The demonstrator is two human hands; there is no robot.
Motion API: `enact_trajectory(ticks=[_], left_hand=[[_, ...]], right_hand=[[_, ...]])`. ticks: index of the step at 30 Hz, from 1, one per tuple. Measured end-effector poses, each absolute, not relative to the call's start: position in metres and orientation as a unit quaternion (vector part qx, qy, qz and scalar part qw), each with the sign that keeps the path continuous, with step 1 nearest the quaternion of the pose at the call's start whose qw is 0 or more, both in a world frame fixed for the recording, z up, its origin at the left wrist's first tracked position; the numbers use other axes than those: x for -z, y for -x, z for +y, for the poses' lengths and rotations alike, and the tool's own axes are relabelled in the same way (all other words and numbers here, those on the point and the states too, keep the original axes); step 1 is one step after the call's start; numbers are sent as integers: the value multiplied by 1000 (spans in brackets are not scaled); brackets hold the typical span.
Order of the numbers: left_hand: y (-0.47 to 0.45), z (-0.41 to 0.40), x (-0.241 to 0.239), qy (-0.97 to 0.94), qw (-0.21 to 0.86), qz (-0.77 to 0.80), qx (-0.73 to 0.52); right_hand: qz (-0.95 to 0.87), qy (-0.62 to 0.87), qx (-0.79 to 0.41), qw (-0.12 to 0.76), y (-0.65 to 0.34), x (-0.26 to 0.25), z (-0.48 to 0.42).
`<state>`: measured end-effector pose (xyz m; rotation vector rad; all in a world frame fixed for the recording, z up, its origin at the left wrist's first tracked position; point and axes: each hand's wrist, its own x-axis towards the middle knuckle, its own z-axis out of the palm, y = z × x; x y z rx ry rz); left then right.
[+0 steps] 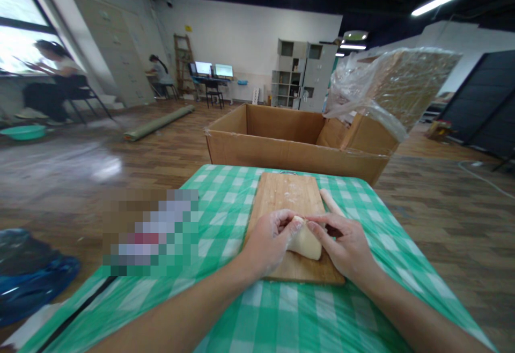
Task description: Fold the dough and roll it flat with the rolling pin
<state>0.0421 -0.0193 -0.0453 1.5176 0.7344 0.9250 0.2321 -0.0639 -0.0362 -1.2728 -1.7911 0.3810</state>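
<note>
Over a wooden cutting board point(277, 192), my two hands pinch a pale piece of dough point(308, 244). My left hand point(276, 235) grips its upper left edge between thumb and fingers. On the other side, my right hand point(346, 240) pinches the upper right edge, its thumb close to the left one. The dough hangs down as a flap toward me, its lower part at the board. White flour marks the board's far half. A rolling pin point(331, 201) lies along the board's right edge, partly hidden behind my right hand.
A green checked cloth point(217, 224) covers the table. A pixelated item point(155, 232) lies at its left. Beyond the table stands a large cardboard box point(265, 146) with plastic wrap point(362, 90). A bag point(32, 272) sits on the floor at left. Two people sit farther back.
</note>
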Motion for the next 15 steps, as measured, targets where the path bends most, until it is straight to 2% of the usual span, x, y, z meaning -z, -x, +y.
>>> enact_trajectory(ticks=[15], left_hand=[[-41, -21, 42, -679, 596, 260, -341]], right_hand=[[-694, 531, -141, 464, -231, 32, -66]])
